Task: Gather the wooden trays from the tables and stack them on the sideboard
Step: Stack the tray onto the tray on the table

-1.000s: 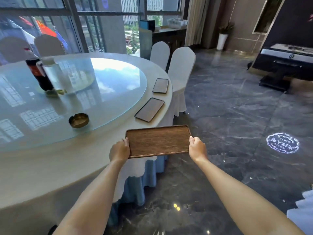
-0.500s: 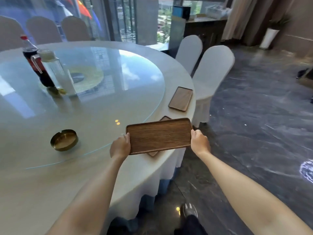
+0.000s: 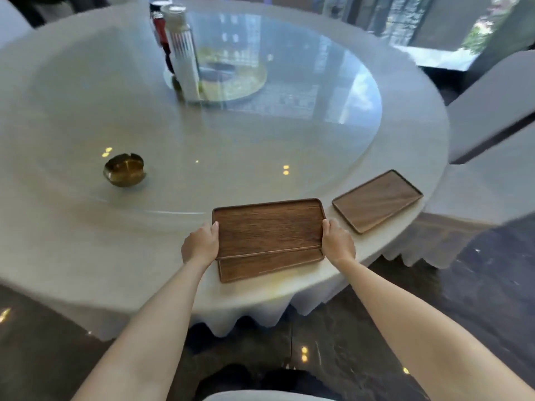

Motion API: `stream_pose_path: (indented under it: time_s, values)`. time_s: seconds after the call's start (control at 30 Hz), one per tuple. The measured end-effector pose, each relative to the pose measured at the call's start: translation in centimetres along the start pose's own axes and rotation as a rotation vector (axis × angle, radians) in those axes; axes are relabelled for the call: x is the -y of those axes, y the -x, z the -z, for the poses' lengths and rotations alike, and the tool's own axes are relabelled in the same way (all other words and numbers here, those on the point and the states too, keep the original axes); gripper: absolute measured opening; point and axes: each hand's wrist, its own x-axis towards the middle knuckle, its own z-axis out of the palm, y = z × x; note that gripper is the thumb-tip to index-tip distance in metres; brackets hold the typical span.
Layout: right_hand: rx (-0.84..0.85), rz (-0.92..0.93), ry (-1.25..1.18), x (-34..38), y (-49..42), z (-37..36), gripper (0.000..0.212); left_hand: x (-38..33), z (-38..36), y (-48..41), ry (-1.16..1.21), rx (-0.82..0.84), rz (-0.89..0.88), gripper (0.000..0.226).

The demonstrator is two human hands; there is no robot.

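Covering round table (image 3: 86,250): white cloth (image 3: 419,244)

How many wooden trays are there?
3: one brown rectangular wooden tray held by both hands, a second tray on the table beneath it, a third tray lying to their right.

The held tray (image 3: 267,227) has moved over the second tray (image 3: 272,266), now almost covering it.

Lower wooden tray (image 3: 269,266): we see only its near strip; the held tray (image 3: 267,228) covers the rest. Dark bottle (image 3: 162,39): mostly behind the clear bottle (image 3: 183,50). Chair (image 3: 492,105): cut off at the right edge.
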Motion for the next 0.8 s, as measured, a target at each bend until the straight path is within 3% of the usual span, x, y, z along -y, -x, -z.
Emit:
stream_pose_path:
  time_s: [0.33, 0.8]
  values:
    - [0.187, 0.141, 0.172, -2.3, -2.3, -1.8, 0.045, 0.9, -3.7, 1.6, -0.059, 0.083, 0.158, 0.048]
    - [0.21, 0.22, 0.368, -3.6, -3.1, -2.7, 0.04, 1.8, -5.5, 1.5, -0.078, 0.132, 0.182, 0.044]
